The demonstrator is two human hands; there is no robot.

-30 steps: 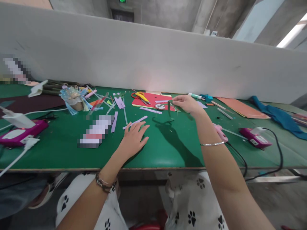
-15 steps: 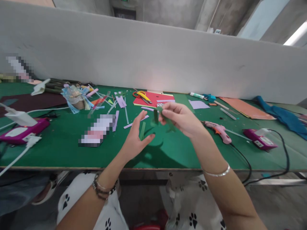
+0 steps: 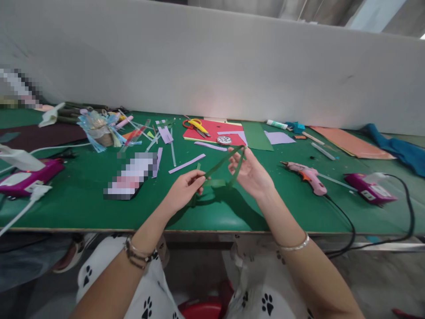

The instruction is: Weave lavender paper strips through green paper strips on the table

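Observation:
A long green paper strip (image 3: 219, 165) stretches between my hands above the green table, bent at its upper right and hanging down in a loop. My left hand (image 3: 186, 188) is closed, pinching the strip's left end between thumb and fingers. At the upper bend, my right hand (image 3: 254, 173) holds the strip by its fingertips, with the other fingers loosely curled and the palm partly showing. Another green strip (image 3: 198, 167) lies partly hidden behind my left hand. Lilac paper strips (image 3: 187, 163) rest just beyond it.
Yellow-and-red scissors (image 3: 198, 127) lie on red paper (image 3: 215, 128) at the back. To the right are a pink glue gun (image 3: 308, 177) with its cord and a purple power socket (image 3: 368, 188). A blurred-out flat object (image 3: 133, 177) and another purple socket (image 3: 36, 177) are at left.
My left hand has gone from open and empty to pinching the green strip. The strip is now drawn out between both hands, and my right hand has turned its palm more into view.

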